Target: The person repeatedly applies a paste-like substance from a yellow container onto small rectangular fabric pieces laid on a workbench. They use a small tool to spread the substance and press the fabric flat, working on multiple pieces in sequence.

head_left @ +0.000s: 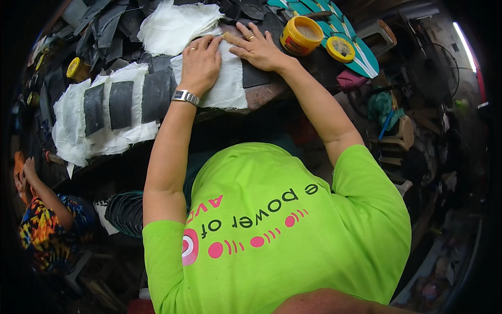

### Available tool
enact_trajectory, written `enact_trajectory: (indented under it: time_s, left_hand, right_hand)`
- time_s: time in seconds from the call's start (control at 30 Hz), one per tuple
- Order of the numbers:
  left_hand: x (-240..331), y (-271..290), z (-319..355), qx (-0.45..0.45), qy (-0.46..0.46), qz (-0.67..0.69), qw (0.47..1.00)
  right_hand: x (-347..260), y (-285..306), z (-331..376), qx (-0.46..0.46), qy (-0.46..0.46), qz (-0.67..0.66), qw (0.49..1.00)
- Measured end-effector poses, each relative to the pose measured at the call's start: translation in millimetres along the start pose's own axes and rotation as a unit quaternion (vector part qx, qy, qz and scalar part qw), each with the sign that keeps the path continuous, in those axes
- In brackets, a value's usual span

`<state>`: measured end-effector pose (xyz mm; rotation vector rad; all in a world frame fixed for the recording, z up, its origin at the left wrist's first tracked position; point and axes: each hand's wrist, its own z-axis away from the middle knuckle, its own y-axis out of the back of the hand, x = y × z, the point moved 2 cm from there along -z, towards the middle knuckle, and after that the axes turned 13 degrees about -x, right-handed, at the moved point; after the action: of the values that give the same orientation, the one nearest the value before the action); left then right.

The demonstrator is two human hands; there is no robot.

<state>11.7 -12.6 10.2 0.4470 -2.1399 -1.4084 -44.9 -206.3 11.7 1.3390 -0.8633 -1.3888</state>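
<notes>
A piece of white cloth (226,78) lies at the table edge in front of me, its near end reaching the edge. On its left part rests my left hand (201,62), palm down, with fingers stretched forward and close together. My right hand (260,51) lies at the cloth's far right corner with its fingers spread, and a tan covering wraps one digit. Neither hand visibly grips anything. A dark flat piece (254,75) shows beside the cloth on the right. Beyond my left hand is a stack of white cloth (178,27).
Right of my hands stand an open yellow jar (302,35) of brownish paste and its yellow lid (340,49), near teal sheets (361,55). Black strips (121,104) lie on white cloth at left; black scraps (112,29) pile behind. Another person's arm (51,203) shows far left.
</notes>
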Motion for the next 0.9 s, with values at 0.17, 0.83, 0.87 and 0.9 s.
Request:
enact_trajectory:
  time_s: [0.17,0.83,0.87,0.9]
  left_hand:
    - [-1,2,-2,0.015,-0.004,-0.003,1.000]
    - [-8,-5,-8,-0.023,0.017,-0.061,0.998]
    - [-8,-4,-6,-0.026,0.016,-0.054,0.998]
    - [-7,-3,-7,-0.026,0.013,-0.046,0.999]
  right_hand:
    - [10,6,15,-0.030,0.066,-0.021,0.997]
    - [-72,6,146,0.009,0.266,0.103,0.959]
    - [-73,13,147,0.041,0.287,0.039,0.956]
    - [-64,28,147,0.069,0.270,0.003,0.960]
